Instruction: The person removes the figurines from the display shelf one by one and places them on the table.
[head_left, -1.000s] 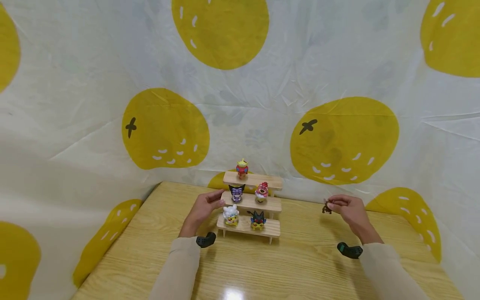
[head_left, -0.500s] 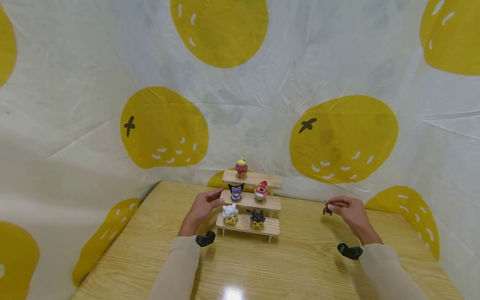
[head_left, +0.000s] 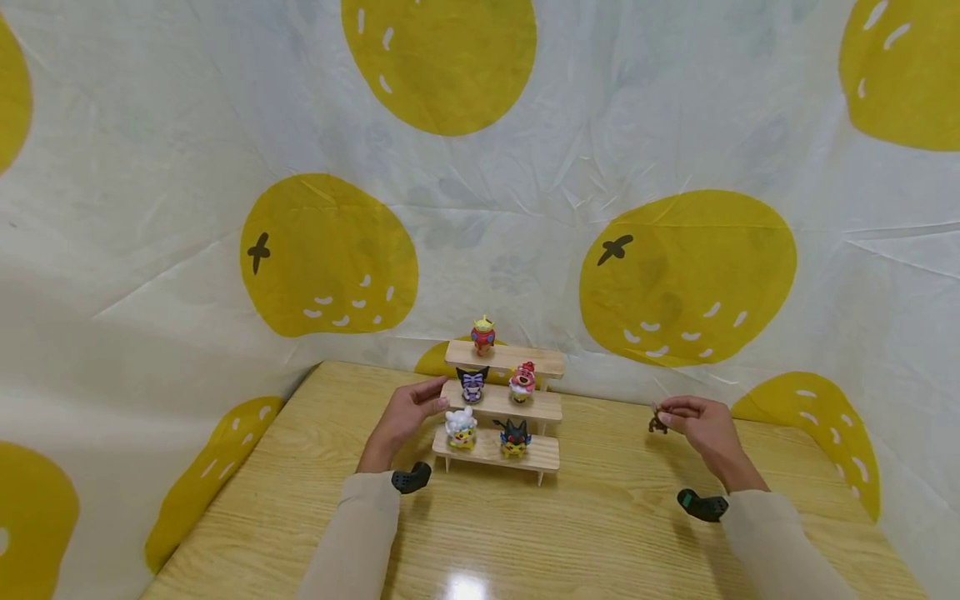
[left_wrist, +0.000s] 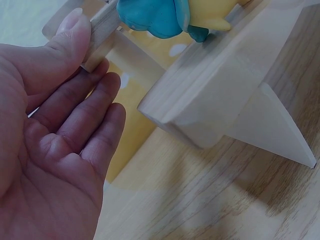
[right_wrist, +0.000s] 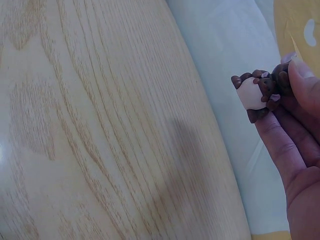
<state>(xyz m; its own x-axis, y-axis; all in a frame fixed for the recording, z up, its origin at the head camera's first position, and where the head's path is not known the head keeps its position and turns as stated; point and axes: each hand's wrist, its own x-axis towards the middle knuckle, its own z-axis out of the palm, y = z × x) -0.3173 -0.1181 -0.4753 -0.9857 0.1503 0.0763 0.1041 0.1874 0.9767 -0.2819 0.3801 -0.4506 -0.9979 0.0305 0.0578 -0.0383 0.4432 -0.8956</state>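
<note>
— Fingertips (right_wrist: pixel 295 75) of the right hand (head_left: pixel 701 423) are pinching a small brown figurine (right_wrist: pixel 260 92) — it's hanging above the wooden table (head_left: pixel 615 533), well right of the stepped wooden stand (head_left: pixel 501 407).

— And the left hand (head_left: pixel 405 417)?

— It's resting against the stand's left end, fingers (left_wrist: pixel 95 107) straight and together, thumb touching the middle shelf's edge, gripping nothing.

— How should the placing be going, do you think?

— I'm judging the pinch is sitting high on the toy, so it's worth keeping it upright and coming in over a bare shelf spot — steering clear of the red figure (head_left: pixel 522 381) — while the left hand is bracing the stand.
</note>
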